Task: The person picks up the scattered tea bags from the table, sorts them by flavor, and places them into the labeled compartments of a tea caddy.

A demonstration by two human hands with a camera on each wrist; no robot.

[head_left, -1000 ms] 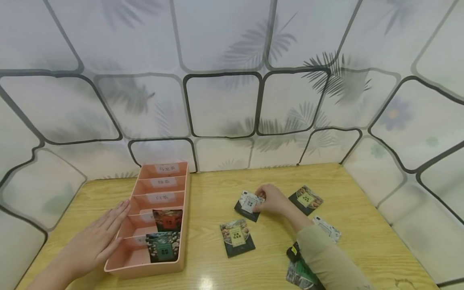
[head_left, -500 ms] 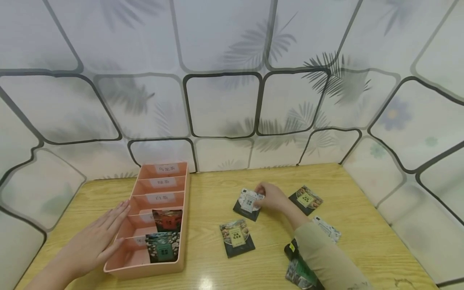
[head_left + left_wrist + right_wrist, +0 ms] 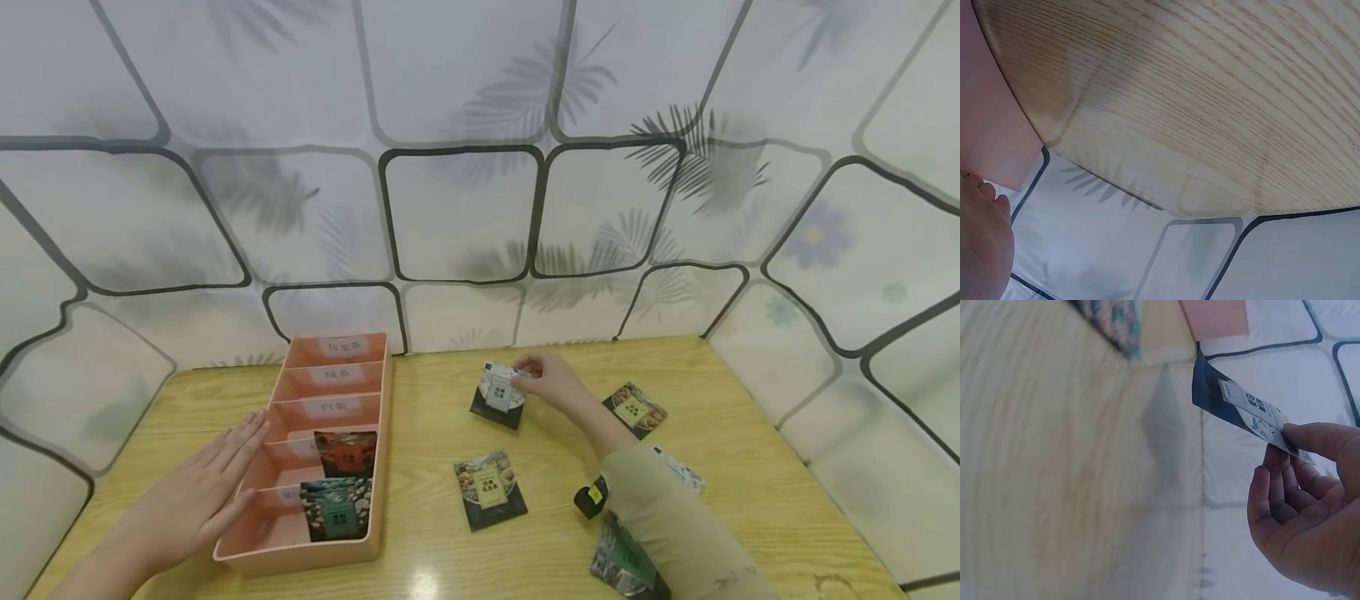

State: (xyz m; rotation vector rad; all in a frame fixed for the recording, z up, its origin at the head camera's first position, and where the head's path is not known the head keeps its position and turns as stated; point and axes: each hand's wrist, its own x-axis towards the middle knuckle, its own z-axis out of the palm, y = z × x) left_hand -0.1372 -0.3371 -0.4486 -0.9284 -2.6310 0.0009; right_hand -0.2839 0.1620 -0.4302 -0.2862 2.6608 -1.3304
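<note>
My right hand (image 3: 553,385) pinches a white-and-black tea sachet (image 3: 497,396) by its edge, thumb on top and fingertips below. In the right wrist view the sachet (image 3: 1241,406) is tilted and held up off the table. My left hand (image 3: 183,492) rests with straight fingers along the left rim of a long pink divided box (image 3: 300,557); in the left wrist view only part of this hand (image 3: 985,237) shows. Labels mark the box's compartments. A red sachet (image 3: 348,457) and a teal-labelled dark sachet (image 3: 337,510) stand in its two nearest compartments.
On the wooden table (image 3: 420,467) lie a yellow-labelled sachet (image 3: 491,490) in the middle, another yellow-labelled sachet (image 3: 633,408) at right, a white sachet (image 3: 681,469) and a green-labelled sachet (image 3: 622,558) partly under the right sleeve. A patterned curtain (image 3: 461,217) surrounds the table.
My right hand has raised the white-and-black sachet from the table and moved it slightly left and away. My left hand stays on the box's rim.
</note>
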